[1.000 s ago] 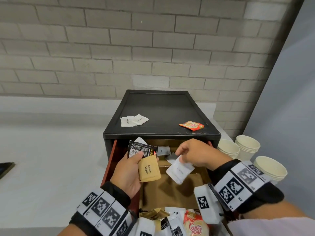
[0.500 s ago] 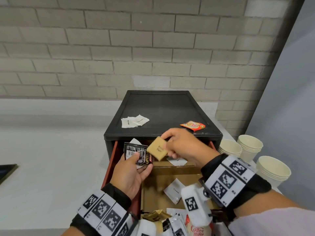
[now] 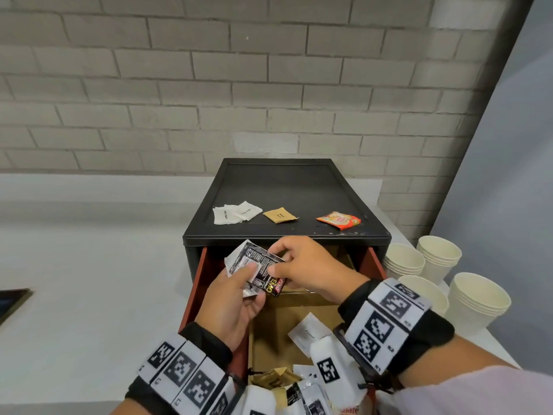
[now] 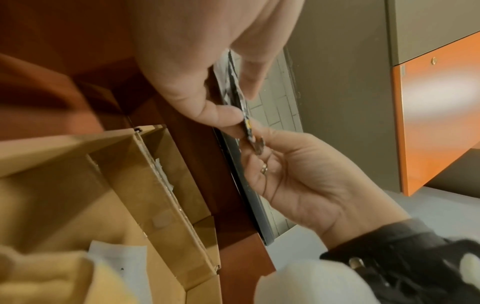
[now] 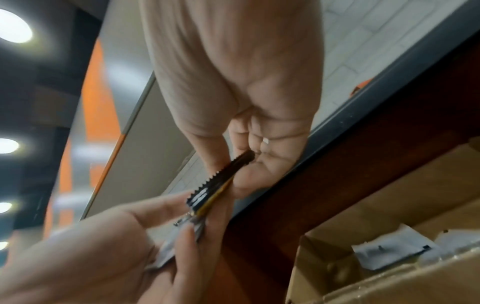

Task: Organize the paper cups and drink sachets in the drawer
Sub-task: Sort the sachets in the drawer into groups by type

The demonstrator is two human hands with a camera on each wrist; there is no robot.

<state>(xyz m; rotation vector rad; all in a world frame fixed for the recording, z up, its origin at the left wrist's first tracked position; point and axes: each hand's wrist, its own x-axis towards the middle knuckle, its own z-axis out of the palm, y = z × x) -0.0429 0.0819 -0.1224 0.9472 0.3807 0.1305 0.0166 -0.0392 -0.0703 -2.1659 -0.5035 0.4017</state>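
Your left hand [image 3: 230, 301] pinched the black sachet [image 3: 259, 269] (a white one tucked behind it) above the open drawer [image 3: 299, 319], thumb curled on top. Your right hand [image 3: 311, 266] nipped the same sachet's right edge between thumb and fingers. Over to the right, the paper cups [image 3: 440, 265] stood stacked beside the drawer unit [image 3: 284, 187].

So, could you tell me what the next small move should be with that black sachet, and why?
Probably the right hand should lift the black sachet out of the left hand and lay it on the cabinet top. Both hands pinch it now, and the white sachets, brown sachet and orange sachet already lie there, sorted by kind.
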